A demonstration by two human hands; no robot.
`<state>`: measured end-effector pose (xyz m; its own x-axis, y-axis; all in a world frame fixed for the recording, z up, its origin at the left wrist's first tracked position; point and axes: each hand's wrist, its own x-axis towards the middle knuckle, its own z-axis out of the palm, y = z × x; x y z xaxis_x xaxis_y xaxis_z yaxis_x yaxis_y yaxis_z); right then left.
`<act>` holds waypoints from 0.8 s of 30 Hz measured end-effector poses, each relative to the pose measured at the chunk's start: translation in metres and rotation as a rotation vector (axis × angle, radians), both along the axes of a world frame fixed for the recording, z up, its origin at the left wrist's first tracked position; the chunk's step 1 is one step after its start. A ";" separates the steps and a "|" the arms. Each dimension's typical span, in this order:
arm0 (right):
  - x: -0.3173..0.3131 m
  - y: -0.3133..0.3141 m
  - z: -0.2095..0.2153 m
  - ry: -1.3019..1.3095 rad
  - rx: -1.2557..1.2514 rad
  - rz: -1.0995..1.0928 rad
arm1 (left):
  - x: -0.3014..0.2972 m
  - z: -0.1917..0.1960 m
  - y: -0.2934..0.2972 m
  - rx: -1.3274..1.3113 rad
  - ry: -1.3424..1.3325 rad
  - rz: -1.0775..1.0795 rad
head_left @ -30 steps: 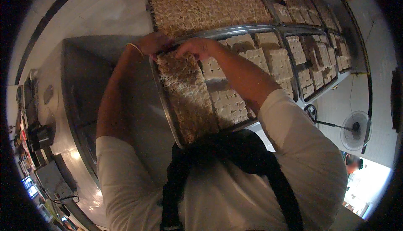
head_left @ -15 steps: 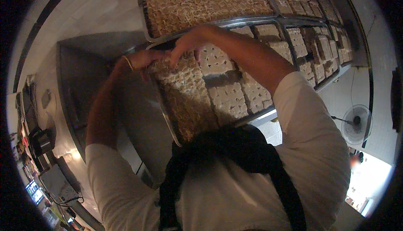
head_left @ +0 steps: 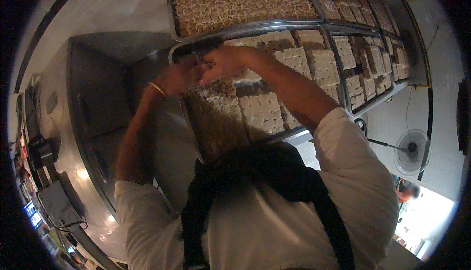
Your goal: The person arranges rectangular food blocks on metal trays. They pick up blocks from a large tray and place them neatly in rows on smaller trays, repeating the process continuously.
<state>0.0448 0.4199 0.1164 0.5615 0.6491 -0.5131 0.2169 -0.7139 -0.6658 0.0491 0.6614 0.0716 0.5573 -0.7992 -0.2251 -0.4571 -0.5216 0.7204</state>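
My left hand (head_left: 182, 77) is over the left end of the near metal tray (head_left: 191, 131), blurred, with its fingers hidden among those of the other hand. My right hand (head_left: 226, 64) reaches in from the right and meets it, fingers bent; what they hold, if anything, is hidden. Below both hands lies a brown slab with a bumpy, scored top (head_left: 221, 118), like baked pastry or wafer, partly in shadow. Beside it stand pale scored blocks (head_left: 260, 114) of the same kind. A dark bare corner of the tray shows beyond my hands.
A second tray (head_left: 235, 30) behind holds a full brown scored sheet (head_left: 240, 2). More trays of blocks (head_left: 369, 64) run off to the right. A grey metal cabinet (head_left: 100, 83) stands at the left. A fan (head_left: 412, 147) is at the right, with a person (head_left: 406, 191) beyond.
My hands have come closer together over the tray's left end, the right one turning inward. The view has shifted slightly.
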 end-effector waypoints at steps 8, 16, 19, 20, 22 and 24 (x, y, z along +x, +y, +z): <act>-0.060 0.001 -0.004 -0.396 0.107 -0.082 | -0.066 0.037 -0.012 0.054 0.014 0.301; -0.137 0.000 -0.035 -0.896 -0.007 -0.020 | -0.146 -0.010 -0.027 0.143 -0.648 0.337; -0.147 -0.011 -0.036 -0.811 0.084 -0.049 | -0.166 -0.019 -0.028 0.085 -0.697 0.409; -0.140 -0.017 -0.035 -0.761 0.106 -0.072 | -0.174 -0.019 -0.028 0.075 -0.684 0.428; -0.115 -0.024 -0.030 -0.693 0.126 -0.133 | -0.206 -0.011 -0.022 -0.037 -0.564 0.659; -0.075 -0.024 -0.027 -0.655 0.115 -0.210 | -0.235 -0.005 -0.022 -0.338 -0.125 0.928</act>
<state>-0.0306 0.3955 0.0896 0.8515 0.5228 0.0401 0.4649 -0.7175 -0.5188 -0.1856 0.6394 0.0663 0.9982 -0.0460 0.0375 -0.0552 -0.4870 0.8717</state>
